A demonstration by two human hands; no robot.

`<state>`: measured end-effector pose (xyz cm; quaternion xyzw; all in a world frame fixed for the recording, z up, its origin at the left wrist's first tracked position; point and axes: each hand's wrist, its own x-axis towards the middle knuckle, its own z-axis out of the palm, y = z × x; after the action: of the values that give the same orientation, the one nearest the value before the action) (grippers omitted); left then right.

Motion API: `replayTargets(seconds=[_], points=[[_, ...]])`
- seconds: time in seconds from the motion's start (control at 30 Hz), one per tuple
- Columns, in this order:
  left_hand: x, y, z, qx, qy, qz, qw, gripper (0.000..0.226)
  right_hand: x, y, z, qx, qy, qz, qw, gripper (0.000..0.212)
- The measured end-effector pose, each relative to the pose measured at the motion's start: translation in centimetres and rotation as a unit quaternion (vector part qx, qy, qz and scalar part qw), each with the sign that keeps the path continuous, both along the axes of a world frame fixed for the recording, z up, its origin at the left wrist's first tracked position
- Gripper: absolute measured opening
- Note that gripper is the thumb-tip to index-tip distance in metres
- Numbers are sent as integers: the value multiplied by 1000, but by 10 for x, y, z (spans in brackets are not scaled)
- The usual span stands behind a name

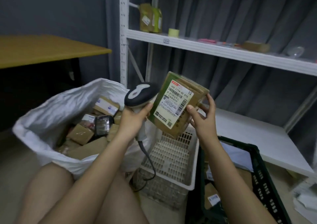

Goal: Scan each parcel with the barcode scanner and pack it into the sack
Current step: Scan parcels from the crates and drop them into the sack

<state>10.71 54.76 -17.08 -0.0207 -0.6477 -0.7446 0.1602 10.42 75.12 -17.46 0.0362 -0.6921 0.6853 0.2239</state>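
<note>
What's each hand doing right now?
Left hand: grips the scanner.
Right hand: holds the parcel by its edge.

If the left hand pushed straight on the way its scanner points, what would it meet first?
Most likely the parcel held by the right hand: the left hand aims the scanner at its label, close by, though depth is unclear.

Sack [51, 114] left of basket [173, 160], crate [257, 169] right, shelf [223, 50] behind
</note>
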Motion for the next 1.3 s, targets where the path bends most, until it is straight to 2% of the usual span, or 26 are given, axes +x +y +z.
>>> replayTargets(seconds=[0.23, 0.3, 0.4, 0.43, 0.47, 0.53, 0.57, 0.67, 0.73, 0.87, 1.1, 1.3], points=[[2, -91, 34, 24, 35, 82, 996, 28, -50, -103, 31, 56, 16, 61, 996, 86], [0, -110, 36, 33, 42, 109, 993, 29, -72, -132, 28, 97, 27, 59, 993, 93], [-6, -129, 32, 36, 42, 128, 990, 26, -107, -166, 10, 181, 14, 48, 982, 91], [-9, -132, 31, 41, 40, 128, 990, 22, -121, -172, -2, 241, -16, 67, 968, 86], [-12, -135, 28, 43, 34, 127, 990, 21, -131, -176, -14, 331, -69, 103, 935, 76], [-18, -137, 23, 39, 26, 119, 992, 31, -139, -177, -27, 494, -160, 172, 837, 46], [-21, -138, 19, 36, 21, 111, 993, 38, -142, -175, -29, 517, -168, 173, 821, 36], [-29, -136, 10, 32, 10, 90, 995, 60, -142, -160, -24, 465, -96, 116, 872, 29], [-33, -129, 4, 37, 0, 83, 996, 67, -144, -143, -22, 467, -45, 81, 879, 26], [-45, -110, -6, 44, -27, 64, 997, 41, -148, -101, -28, 434, -49, 30, 899, 25], [-55, -47, -16, 32, -40, -9, 999, 15, -138, -21, -59, 336, -119, -1, 934, 24], [-64, 43, -32, 6, -56, -108, 993, 11, -117, 63, -103, 283, -187, -37, 940, 20]])
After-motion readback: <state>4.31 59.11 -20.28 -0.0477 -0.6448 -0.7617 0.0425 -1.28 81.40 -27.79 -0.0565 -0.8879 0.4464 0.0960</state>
